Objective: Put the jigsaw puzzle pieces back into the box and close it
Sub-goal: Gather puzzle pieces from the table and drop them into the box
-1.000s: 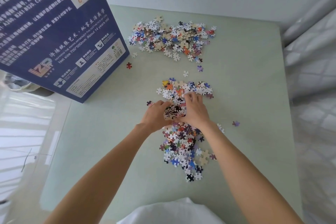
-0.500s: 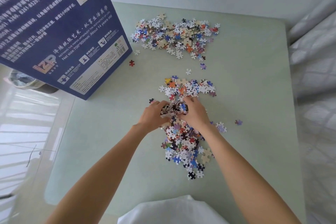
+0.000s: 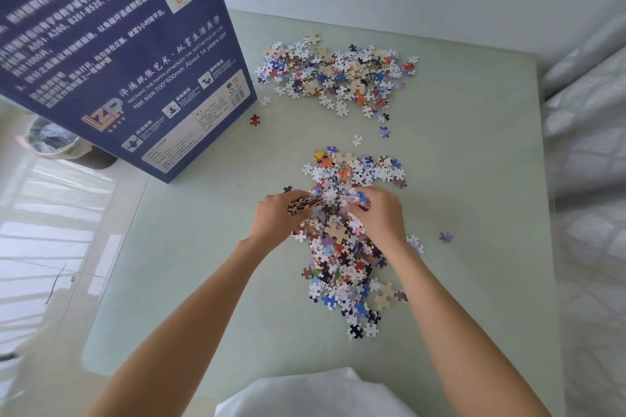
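While both hands [image 3: 330,217] clutch scooped puzzle pieces [image 3: 342,247]: light, loose, spill-prone; cup underneath, carry to box [image 3: 111,54].

- The box [image 3: 111,54], dark blue with white print on its panel, stands at the table's far left, tilted
- A near heap of puzzle pieces [image 3: 345,247] lies mid-table in a long strip (many white backs up), and both hands dig into it
- A far heap [image 3: 338,74] lies spread out right of the box, with stray pieces between
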